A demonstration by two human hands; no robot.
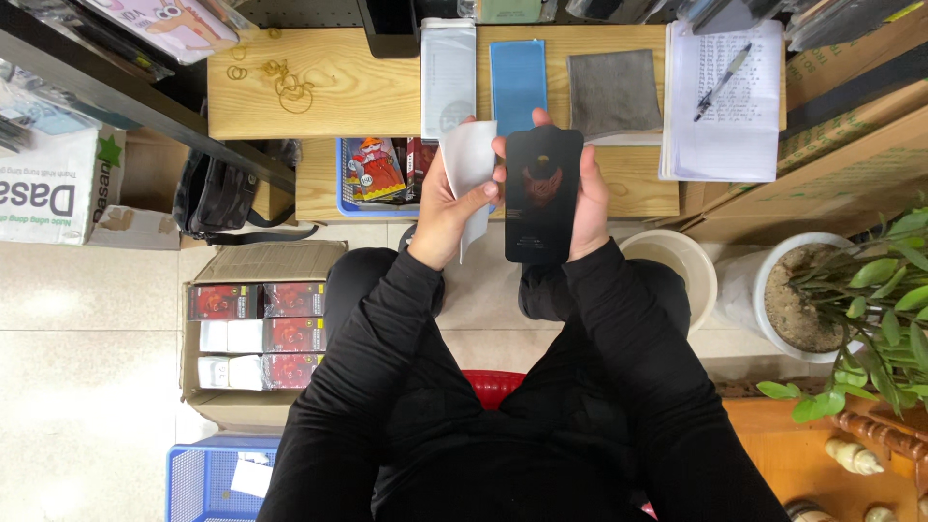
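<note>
Left hand [447, 215] pinches a white sheet [470, 166], thumb across it. Right hand [587, 198] grips a black panel [541, 193] upright, just beside the sheet, above the lap. Beyond: wooden table [338, 92] with blue film [518, 82], grey cloth [614, 92], notepad [725, 106], pen [721, 81].

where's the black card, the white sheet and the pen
black card [541, 193], head view, middle of its dark face
white sheet [471, 159], head view, upper part above the thumb
pen [723, 81], head view, mid barrel, lying on the paper
</note>
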